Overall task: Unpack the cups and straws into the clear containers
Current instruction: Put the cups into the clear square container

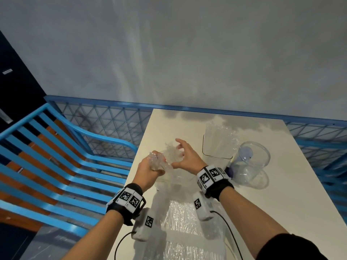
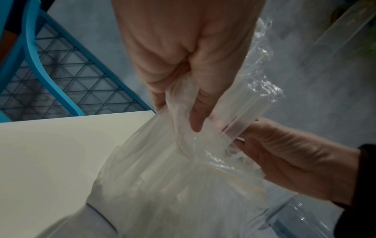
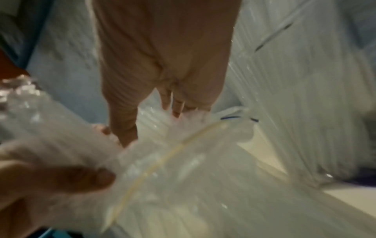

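A crumpled clear plastic bag (image 1: 170, 159) hangs over the white table (image 1: 277, 212) between both hands. My left hand (image 1: 150, 171) grips its bunched neck in a fist. My right hand (image 1: 183, 155) pinches the bag's opposite edge, index finger raised. In the left wrist view, pale long pieces, maybe straws, fill the bag (image 2: 183, 180) below the left hand (image 2: 183, 64), and the right hand (image 2: 295, 157) holds its side. The right wrist view is blurred; the right hand's fingertips (image 3: 177, 111) meet the plastic. A tall clear container (image 1: 217, 147) holds straws. Clear cups (image 1: 251, 162) lie on their side.
A shiny wrapped pack (image 1: 185, 229) lies at the table's near edge between my forearms. A blue slatted bench (image 1: 56, 166) stands left of the table. A blue mesh railing (image 1: 105, 121) runs behind, against a grey wall.
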Demonstrator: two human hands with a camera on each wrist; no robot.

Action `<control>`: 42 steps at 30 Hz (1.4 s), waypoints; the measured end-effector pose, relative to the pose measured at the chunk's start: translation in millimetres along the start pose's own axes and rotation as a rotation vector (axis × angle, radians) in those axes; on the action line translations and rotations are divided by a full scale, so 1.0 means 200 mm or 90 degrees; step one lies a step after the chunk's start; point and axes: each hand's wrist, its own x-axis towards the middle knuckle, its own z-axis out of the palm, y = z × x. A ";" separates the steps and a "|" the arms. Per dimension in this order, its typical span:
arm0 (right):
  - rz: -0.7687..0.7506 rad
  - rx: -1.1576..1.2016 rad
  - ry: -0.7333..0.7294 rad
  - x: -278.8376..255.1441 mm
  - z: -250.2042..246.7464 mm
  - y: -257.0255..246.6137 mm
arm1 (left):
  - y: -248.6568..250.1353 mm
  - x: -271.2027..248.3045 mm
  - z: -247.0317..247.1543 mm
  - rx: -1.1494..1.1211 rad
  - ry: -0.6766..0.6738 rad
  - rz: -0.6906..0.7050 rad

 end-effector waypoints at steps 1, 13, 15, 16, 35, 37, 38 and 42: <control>0.002 -0.020 0.014 -0.01 0.02 0.02 | -0.01 0.00 0.00 -0.003 0.007 -0.010; -0.069 0.199 0.208 -0.03 -0.09 -0.05 | 0.04 0.04 0.00 -0.070 0.023 -0.034; -0.055 0.248 0.258 -0.02 -0.11 -0.06 | 0.02 0.06 0.00 -0.068 0.012 -0.064; -0.045 0.262 0.276 -0.01 -0.12 -0.06 | 0.00 0.07 0.01 -0.066 -0.001 -0.077; -0.227 0.302 0.410 -0.11 -0.94 -0.47 | -0.01 0.05 0.04 -0.073 -0.040 -0.087; -0.196 0.274 0.420 -0.10 -0.85 -0.38 | 0.00 0.05 0.04 -0.079 -0.040 -0.085; -0.182 0.263 0.420 -0.09 -0.78 -0.32 | 0.00 0.05 0.04 -0.083 -0.041 -0.084; -0.054 0.189 0.400 -0.09 -0.59 -0.10 | 0.01 0.04 0.04 -0.091 -0.043 -0.080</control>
